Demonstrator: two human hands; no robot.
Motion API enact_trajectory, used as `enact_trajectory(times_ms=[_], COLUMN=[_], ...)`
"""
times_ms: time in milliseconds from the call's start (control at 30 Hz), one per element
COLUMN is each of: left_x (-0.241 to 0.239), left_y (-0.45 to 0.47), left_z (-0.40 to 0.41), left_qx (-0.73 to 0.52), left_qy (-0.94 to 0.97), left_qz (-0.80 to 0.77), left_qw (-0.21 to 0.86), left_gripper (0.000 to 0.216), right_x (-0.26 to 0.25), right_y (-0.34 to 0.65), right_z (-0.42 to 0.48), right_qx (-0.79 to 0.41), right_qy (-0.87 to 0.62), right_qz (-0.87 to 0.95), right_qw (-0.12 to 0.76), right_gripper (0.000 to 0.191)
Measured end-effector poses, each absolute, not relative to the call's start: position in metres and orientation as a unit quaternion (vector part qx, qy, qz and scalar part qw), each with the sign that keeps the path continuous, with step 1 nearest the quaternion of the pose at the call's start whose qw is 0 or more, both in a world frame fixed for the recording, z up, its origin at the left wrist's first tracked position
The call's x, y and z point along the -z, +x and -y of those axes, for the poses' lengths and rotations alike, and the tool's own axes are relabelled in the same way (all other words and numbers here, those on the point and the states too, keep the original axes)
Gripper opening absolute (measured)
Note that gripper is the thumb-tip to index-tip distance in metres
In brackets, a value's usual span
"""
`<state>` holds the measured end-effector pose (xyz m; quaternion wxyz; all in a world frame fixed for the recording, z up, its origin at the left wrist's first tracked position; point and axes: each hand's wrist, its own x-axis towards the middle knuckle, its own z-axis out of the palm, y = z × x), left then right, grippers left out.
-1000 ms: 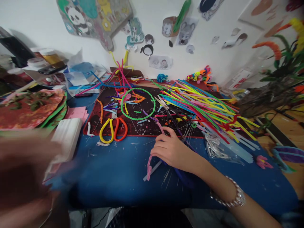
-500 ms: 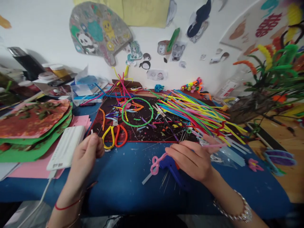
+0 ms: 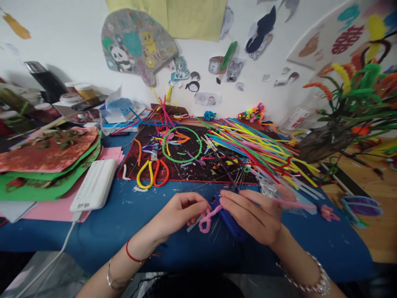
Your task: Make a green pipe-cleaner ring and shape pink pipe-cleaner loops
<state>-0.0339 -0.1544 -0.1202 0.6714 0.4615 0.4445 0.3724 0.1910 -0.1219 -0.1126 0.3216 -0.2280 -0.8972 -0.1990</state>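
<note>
A pink pipe cleaner (image 3: 204, 225), bent into small loops at one end, is held between my two hands over the blue table mat. My left hand (image 3: 182, 211) pinches the looped end with thumb and forefinger. My right hand (image 3: 254, 211) grips the pipe cleaner further along, and its straight tail sticks out to the right past the fingers. Beneath and behind my right hand lies a blue glue gun (image 3: 231, 225), partly covered by it. A translucent glue stick shows at the glue gun's left, mostly hidden by my left fingers.
Scissors with yellow and red handles (image 3: 153, 174) lie on a dark craft mat (image 3: 130, 163). Beyond them are a green ring (image 3: 182, 160) and a heap of coloured pipe cleaners (image 3: 254, 145). A white power bank (image 3: 94, 184) with a cable is at left, a pink flower shape (image 3: 329, 213) at right.
My left hand has moved right from beside the scissors and taken hold of the looped end of the pink pipe cleaner. A small white piece now lies left of the scissors.
</note>
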Motion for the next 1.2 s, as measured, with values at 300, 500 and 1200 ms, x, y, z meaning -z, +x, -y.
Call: enact_trajectory(times_ms=[300, 500, 1200], left_x=[0.114, 0.113, 0.113], left_y=[-0.031, -0.025, -0.011], left_z=[0.159, 0.159, 0.165], left_qx=[-0.359, -0.315, -0.387], left_qy=[0.475, 0.472, 0.515], left_qz=[-0.448, -0.451, -0.494], left_qw=[0.667, 0.689, 0.584], left_gripper=[0.034, 0.03, 0.024], right_x=[0.111, 0.112, 0.12], right_y=[0.193, 0.197, 0.187], right_z=[0.131, 0.132, 0.145], right_qx=[0.26, 0.272, 0.033], right_qy=[-0.215, -0.208, -0.283], right_qz=[0.866, 0.864, 0.862], right_qw=[0.371, 0.368, 0.419], right_gripper=[0.023, 0.022, 0.014])
